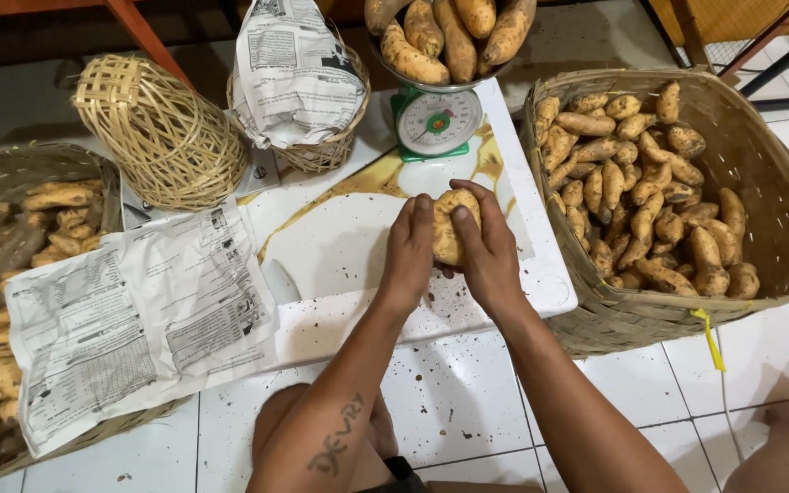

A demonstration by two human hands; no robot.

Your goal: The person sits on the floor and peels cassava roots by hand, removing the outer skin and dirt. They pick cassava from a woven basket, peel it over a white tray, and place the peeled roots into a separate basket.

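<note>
Head view shows both your hands cupped around one knobbly, dirt-flecked sweet potato (450, 225) over the smooth white board (340, 246). Your left hand (408, 253) wraps its left side, fingers curled; your right hand (490, 251) clasps the right side, thumb across the top. Just beyond, a green dial scale (435, 120) carries a metal bowl heaped with more tubers. To the right stands a broad woven basket (769, 173) full of sweet potatoes. At far left, a small open-weave bamboo basket (159, 137) lies tipped over, and crumpled newspaper (130, 319) covers another basket's rim.
</note>
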